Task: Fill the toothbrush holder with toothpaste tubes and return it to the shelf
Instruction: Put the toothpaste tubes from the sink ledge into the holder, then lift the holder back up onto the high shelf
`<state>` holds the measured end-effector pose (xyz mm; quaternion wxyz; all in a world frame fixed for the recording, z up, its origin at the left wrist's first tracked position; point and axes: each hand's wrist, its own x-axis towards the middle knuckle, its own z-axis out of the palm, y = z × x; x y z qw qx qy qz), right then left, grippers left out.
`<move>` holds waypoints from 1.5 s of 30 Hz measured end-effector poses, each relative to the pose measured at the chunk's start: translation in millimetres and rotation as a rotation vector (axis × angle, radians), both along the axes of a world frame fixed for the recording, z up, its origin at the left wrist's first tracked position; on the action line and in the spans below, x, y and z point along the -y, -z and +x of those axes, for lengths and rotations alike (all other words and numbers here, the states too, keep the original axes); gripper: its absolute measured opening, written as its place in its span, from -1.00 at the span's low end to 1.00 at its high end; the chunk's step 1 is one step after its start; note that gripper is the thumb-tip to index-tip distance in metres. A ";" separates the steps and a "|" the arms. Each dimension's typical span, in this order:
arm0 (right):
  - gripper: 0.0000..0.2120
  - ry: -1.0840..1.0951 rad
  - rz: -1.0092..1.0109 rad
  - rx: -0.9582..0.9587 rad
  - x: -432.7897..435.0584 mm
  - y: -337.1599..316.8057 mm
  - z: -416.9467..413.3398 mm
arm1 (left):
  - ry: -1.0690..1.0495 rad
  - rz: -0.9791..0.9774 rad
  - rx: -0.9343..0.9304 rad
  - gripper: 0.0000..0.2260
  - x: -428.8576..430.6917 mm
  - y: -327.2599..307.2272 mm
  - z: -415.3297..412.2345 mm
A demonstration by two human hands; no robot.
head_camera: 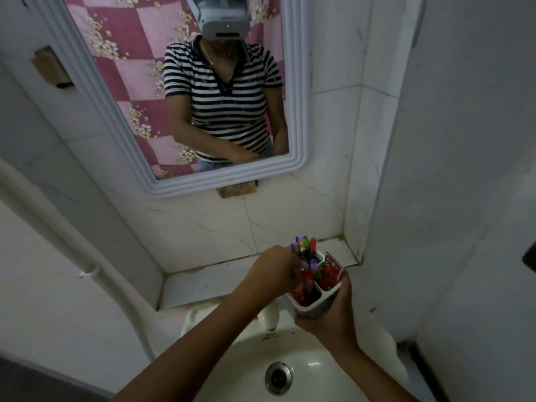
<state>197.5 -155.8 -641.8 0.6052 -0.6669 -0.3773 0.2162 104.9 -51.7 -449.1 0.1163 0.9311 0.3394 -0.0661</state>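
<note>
Lower right of centre, my right hand [327,317] is wrapping the light, rigid toothbrush holder [314,300] low around its base; my left hand [278,266] is pinching a soft toothpaste tube [306,281] into it.

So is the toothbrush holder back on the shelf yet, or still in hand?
Still in hand. The right hand holds the toothbrush holder above the sink, off the tiled shelf, while the left hand reaches into it.
</note>
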 end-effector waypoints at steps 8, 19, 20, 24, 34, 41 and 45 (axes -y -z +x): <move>0.32 -0.074 0.104 -0.005 -13.2 -36.5 -4.3 | -0.050 -0.045 0.207 -0.87 9.6 -6.3 -19.7; 0.34 0.000 0.317 0.077 -15.4 -175.8 14.0 | -0.319 -0.281 0.718 -0.71 -9.0 -108.5 -70.2; 0.34 -0.001 0.348 0.082 -14.3 -192.8 17.3 | -0.280 -0.340 0.730 -0.67 -7.1 -117.5 -67.7; 0.32 0.027 0.462 0.107 -10.7 -273.4 34.1 | -0.118 -0.413 0.945 -0.59 7.0 -164.8 -56.4; 0.11 0.140 0.623 0.160 -28.7 -525.4 71.3 | 0.104 0.487 0.825 -0.46 18.9 -356.5 -44.1; 0.27 0.200 0.742 0.223 -53.4 -756.1 67.0 | -0.069 1.147 0.527 -0.32 -55.4 -503.2 -28.9; 0.31 0.276 0.730 0.320 -78.6 -819.7 52.9 | -0.127 1.227 0.531 -0.28 -83.6 -523.0 -39.4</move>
